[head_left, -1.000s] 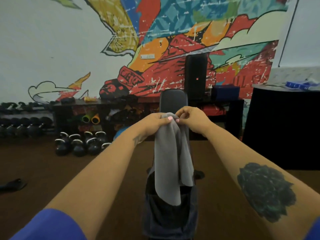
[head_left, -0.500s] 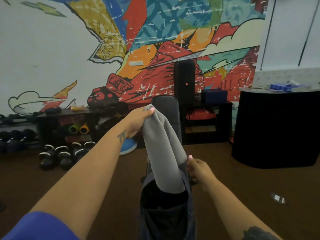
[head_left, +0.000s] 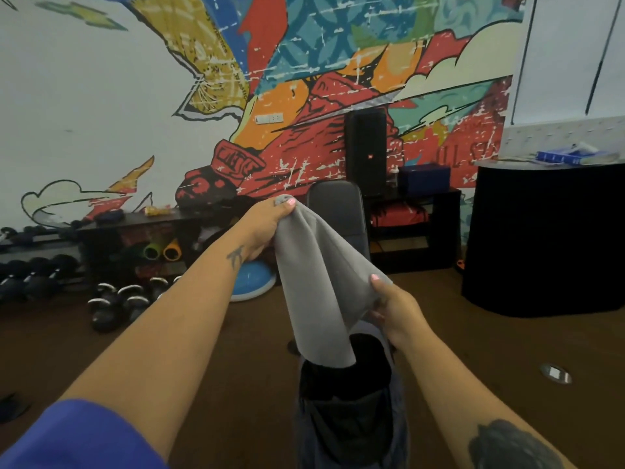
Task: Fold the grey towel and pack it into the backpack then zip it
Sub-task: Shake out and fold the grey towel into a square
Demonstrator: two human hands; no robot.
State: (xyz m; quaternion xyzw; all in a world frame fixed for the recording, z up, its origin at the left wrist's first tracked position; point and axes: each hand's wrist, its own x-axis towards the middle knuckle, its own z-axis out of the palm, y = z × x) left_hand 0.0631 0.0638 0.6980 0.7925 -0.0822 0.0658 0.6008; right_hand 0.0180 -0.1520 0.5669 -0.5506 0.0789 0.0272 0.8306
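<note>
The grey towel (head_left: 319,286) hangs folded lengthwise in front of me. My left hand (head_left: 267,225) pinches its top end, held high. My right hand (head_left: 394,308) grips its right edge lower down, thumb on the cloth. The towel's bottom end hangs just over the open mouth of the dark backpack (head_left: 348,421), which stands upright below on a black padded bench (head_left: 336,211). The backpack's inside looks black; its lower part runs out of view.
Kettlebells (head_left: 115,304) and dumbbells (head_left: 30,279) sit on the brown floor at left, by a blue balance dome (head_left: 252,282). A low black shelf (head_left: 412,228) with a speaker (head_left: 365,150) lines the mural wall. A black counter (head_left: 541,238) stands at right.
My right hand let go of the towel's top, dropped down and took hold of its right edge. My left hand stayed high with the top end. The towel's lower end swung over the backpack opening.
</note>
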